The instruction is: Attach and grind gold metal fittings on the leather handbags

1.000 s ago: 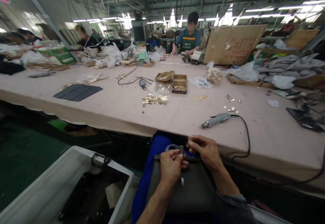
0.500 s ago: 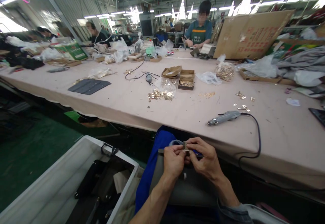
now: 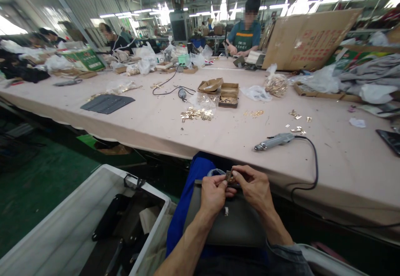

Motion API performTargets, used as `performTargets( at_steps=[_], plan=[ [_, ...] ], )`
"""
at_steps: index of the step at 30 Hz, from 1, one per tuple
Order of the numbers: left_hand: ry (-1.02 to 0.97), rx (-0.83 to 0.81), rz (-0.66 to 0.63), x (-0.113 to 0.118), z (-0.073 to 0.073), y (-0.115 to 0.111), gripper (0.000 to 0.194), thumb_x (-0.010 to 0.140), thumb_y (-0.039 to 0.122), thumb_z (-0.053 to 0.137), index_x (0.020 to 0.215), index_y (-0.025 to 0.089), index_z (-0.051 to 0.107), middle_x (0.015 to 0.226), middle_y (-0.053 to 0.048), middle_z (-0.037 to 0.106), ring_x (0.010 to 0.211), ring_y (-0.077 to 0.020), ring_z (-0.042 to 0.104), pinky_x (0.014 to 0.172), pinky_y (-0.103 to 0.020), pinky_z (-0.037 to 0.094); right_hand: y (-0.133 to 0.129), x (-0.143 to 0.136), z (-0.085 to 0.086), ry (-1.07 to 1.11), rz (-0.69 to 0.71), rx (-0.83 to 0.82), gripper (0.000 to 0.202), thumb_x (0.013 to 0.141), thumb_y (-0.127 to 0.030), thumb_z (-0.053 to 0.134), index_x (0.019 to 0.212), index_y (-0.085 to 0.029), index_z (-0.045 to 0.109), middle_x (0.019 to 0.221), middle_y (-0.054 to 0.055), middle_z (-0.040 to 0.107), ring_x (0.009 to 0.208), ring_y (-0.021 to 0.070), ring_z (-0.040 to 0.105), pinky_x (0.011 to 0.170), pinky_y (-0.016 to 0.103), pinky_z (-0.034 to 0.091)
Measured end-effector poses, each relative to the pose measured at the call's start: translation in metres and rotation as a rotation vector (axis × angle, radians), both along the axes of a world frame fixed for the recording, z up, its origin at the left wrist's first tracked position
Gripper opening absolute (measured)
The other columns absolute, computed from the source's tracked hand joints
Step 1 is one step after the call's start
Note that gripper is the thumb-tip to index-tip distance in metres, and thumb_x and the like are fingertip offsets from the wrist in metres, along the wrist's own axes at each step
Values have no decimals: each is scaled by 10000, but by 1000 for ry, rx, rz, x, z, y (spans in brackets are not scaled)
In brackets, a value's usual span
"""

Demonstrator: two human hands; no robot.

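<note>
Over my lap lies a dark grey bag or flap (image 3: 242, 226) with a small shiny metal fitting (image 3: 226, 211) on its face. My left hand (image 3: 213, 194) is closed, pinching a small metal plate (image 3: 229, 175) at the bag's upper edge. My right hand (image 3: 255, 186) closes on the same plate from the other side, thumb and fingertips together. The fingers partly cover the plate, so its exact shape is hard to see. On the table beyond my right hand rests a grey electric screwdriver (image 3: 273, 141) with a black cord.
Gold metal plates (image 3: 196, 114) are heaped on the table (image 3: 218, 138) near an open cardboard box (image 3: 228, 96) of small parts. A white bin (image 3: 62, 226) with dark bags stands at lower left. Across the table a person (image 3: 245, 38) works beside a large cardboard sheet (image 3: 312, 40).
My right hand's fingers have shifted on the metal plate, and the plate has turned. The fitting on the bag shows more plainly. The view has moved slightly.
</note>
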State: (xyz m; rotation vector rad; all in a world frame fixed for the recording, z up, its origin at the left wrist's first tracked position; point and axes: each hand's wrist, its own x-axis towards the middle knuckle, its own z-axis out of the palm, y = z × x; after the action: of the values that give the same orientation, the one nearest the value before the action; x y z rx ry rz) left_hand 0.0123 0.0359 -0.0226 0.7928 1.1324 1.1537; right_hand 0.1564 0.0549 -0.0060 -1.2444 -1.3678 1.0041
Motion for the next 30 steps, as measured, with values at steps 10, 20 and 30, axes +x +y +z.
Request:
performTargets(
  at_steps=[10,20,30],
  plan=[
    [-55,16,-39,-4,4,-1,301,840,284,717,1038,76,808,852,-131,748,606,-168,736,569,-215,617,-2,-4,0,-46,16,6,235,875,-403,724,973,-196,779,916,65,733,779,211,679,717,318,548],
    [-99,41,-91,-8,-2,-2,326,826,301,693,1021,64,802,816,-130,728,622,-185,738,582,-237,621,-1,-9,-6,-38,44,42,188,889,-361,712,970,-203,777,904,62,702,745,193,657,650,295,529],
    [-52,55,-101,-10,5,-5,284,857,291,685,999,75,805,796,-111,731,617,-184,740,595,-246,631,-4,-14,-1,-123,24,83,181,902,-348,687,952,-203,782,909,68,695,722,187,650,631,293,526]
  ],
)
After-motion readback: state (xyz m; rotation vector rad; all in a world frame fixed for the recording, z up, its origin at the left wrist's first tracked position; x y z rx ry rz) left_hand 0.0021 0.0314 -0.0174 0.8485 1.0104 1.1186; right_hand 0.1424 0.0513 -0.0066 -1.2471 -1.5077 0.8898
